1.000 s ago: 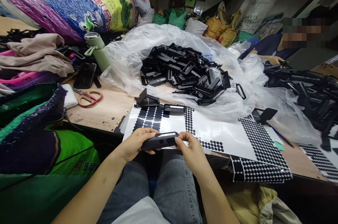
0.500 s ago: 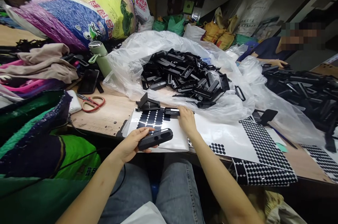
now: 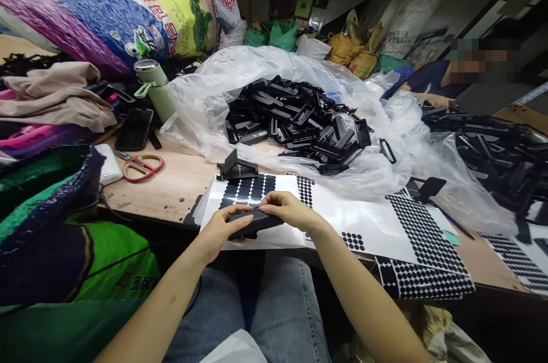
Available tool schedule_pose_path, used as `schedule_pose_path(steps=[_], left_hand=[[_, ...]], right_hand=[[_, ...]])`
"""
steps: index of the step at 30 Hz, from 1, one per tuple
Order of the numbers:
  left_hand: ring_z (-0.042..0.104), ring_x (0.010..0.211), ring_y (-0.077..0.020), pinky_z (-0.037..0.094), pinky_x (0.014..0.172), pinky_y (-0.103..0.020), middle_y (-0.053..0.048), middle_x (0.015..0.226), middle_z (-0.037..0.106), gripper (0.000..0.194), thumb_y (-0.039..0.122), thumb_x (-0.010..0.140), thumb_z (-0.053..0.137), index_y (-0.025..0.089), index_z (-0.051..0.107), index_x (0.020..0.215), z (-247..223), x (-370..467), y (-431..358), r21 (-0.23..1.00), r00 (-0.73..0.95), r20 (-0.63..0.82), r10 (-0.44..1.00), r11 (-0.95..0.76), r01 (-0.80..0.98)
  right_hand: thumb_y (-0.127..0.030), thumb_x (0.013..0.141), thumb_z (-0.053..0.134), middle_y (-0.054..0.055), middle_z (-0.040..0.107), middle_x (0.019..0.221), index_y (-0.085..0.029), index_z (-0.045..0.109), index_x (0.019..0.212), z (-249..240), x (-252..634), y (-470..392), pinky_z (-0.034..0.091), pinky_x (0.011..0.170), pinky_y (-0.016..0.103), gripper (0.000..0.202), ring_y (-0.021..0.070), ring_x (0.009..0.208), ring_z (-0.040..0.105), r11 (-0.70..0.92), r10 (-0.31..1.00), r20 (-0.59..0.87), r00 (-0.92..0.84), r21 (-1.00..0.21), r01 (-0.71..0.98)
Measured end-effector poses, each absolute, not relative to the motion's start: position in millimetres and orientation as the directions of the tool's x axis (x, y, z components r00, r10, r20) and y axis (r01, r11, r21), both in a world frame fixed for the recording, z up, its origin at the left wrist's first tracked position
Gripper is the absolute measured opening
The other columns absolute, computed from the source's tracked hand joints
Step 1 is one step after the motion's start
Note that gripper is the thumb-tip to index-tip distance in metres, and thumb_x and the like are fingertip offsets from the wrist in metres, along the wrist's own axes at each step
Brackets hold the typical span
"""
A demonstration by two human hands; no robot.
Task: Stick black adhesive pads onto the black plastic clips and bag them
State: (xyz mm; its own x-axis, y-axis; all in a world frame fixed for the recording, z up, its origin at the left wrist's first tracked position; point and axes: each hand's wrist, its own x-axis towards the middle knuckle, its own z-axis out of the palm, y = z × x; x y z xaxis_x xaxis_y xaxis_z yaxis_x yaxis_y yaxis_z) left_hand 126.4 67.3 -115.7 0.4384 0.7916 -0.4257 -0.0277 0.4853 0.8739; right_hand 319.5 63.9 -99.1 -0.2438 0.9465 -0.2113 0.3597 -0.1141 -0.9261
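My left hand (image 3: 216, 232) is closed around a long black plastic part (image 3: 261, 225) with a carbon-weave pattern, held level above the table's front edge. From the other side my right hand (image 3: 293, 212) grips the same part, its fingertips on the top near the right end. The fingers hide some of the part, so I cannot tell whether a second piece is with it. Beneath lies a white sheet of black stickers (image 3: 248, 186), long ones in columns. Just behind the hands stands a black folding stand (image 3: 237, 169) on the sheet's far edge.
A clear plastic bag (image 3: 197, 117) surrounds a heap of black plastic parts (image 3: 299, 117). To the left are red-handled scissors (image 3: 143, 168), a phone (image 3: 134, 129) and a green flask (image 3: 156, 89). Round-dot sticker sheets (image 3: 423, 232) overhang the right edge. A person (image 3: 423, 80) works at the far right.
My right hand has come back from the sticker sheet to the part in my left hand. The black piece it was grasping is gone from the sheet. The view has shifted slightly.
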Motion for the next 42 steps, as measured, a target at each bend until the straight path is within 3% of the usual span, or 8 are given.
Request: schedule_pose_path(steps=[2,4,9,17,23,30,36,42], left_hand=[[0.064,0.077,-0.0233,0.053,0.053,-0.029,-0.008,0.097,0.065,0.05,0.035,0.06,0.073,0.017,0.061,0.105,-116.5,130.4,65.5,0.902,0.39,-0.388,0.835,0.431,-0.026],[0.064,0.076,-0.0234,0.052,0.051,-0.029,-0.009,0.092,0.065,0.048,0.036,0.063,0.071,0.015,0.061,0.105,-118.3,133.6,66.1,0.902,0.375,-0.383,0.844,0.43,-0.048],[0.061,0.073,-0.0198,0.054,0.051,-0.029,-0.008,0.086,0.064,0.044,0.034,0.058,0.075,0.013,0.064,0.096,-124.6,140.5,72.5,0.896,0.347,-0.396,0.85,0.44,-0.055],[0.059,0.069,-0.0147,0.052,0.066,-0.03,-0.005,0.087,0.064,0.057,0.024,0.051,0.079,0.016,0.061,0.104,-129.2,143.2,73.5,0.923,0.46,-0.384,0.801,0.354,0.154],[0.058,0.08,-0.0172,0.046,0.074,-0.028,-0.004,0.09,0.064,0.052,0.023,0.053,0.076,0.017,0.063,0.103,-134.1,140.9,75.8,0.942,0.449,-0.316,0.836,0.221,0.253],[0.059,0.075,-0.0161,0.048,0.069,-0.027,-0.004,0.087,0.065,0.052,0.022,0.054,0.075,0.017,0.062,0.104,-141.4,142.2,75.6,0.949,0.424,-0.309,0.851,0.249,0.194],[0.06,0.064,-0.0134,0.051,0.068,-0.03,-0.002,0.075,0.065,0.056,0.021,0.054,0.076,0.015,0.059,0.107,-144.9,143.8,75.5,0.93,0.427,-0.361,0.829,0.352,0.104],[0.06,0.063,-0.0116,0.053,0.068,-0.031,-0.003,0.086,0.064,0.052,0.02,0.053,0.077,0.014,0.061,0.102,-145.3,145.5,75.4,0.923,0.416,-0.368,0.832,0.382,0.052]], right_hand=[[-0.033,0.076,0.053,0.001,0.063,0.084,-0.02,0.062,0.084,-108.2,330.2,69.6,0.041,0.065,0.023,0.018,0.0131,0.074,0.056,-0.113,0.992,-0.127,0.013,-0.826,0.552],[-0.03,0.08,0.047,0.006,0.063,0.093,-0.018,0.061,0.087,-119.2,353.3,78.6,0.04,0.073,0.026,0.02,0.0161,0.084,0.056,-0.258,0.948,-0.048,0.314,-0.69,0.676],[-0.019,0.082,0.045,0.017,0.061,0.096,-0.008,0.06,0.092,-147.8,414.6,104.2,0.038,0.082,0.035,0.021,0.0264,0.098,0.054,-0.527,0.801,-0.058,0.596,-0.541,0.655],[-0.033,0.085,0.051,0.008,0.053,0.114,-0.016,0.05,0.114,-161.6,426.3,111.5,0.048,0.08,0.039,0.033,0.0179,0.095,0.055,-0.559,0.801,-0.143,0.581,-0.526,0.641],[-0.031,0.085,0.043,0.009,0.063,0.084,-0.012,0.06,0.086,-140.0,387.6,66.8,0.043,0.07,0.03,0.025,0.0185,0.08,0.057,-0.425,0.878,-0.148,0.455,-0.681,0.597],[-0.03,0.078,0.048,0.003,0.055,0.085,-0.019,0.053,0.072,-137.5,303.4,24.7,0.041,0.076,0.03,0.013,0.0157,0.079,0.053,-0.177,0.96,-0.074,0.27,-0.908,0.381],[-0.024,0.078,0.046,0.007,0.05,0.099,-0.019,0.051,0.069,-144.6,291.4,26.0,0.037,0.088,0.034,0.011,0.0184,0.097,0.049,-0.204,0.938,-0.089,0.335,-0.923,0.327],[-0.023,0.081,0.044,0.008,0.049,0.099,-0.02,0.049,0.07,-144.9,284.1,18.7,0.039,0.086,0.034,0.012,0.0187,0.096,0.049,-0.152,0.936,-0.002,0.352,-0.904,0.399]])
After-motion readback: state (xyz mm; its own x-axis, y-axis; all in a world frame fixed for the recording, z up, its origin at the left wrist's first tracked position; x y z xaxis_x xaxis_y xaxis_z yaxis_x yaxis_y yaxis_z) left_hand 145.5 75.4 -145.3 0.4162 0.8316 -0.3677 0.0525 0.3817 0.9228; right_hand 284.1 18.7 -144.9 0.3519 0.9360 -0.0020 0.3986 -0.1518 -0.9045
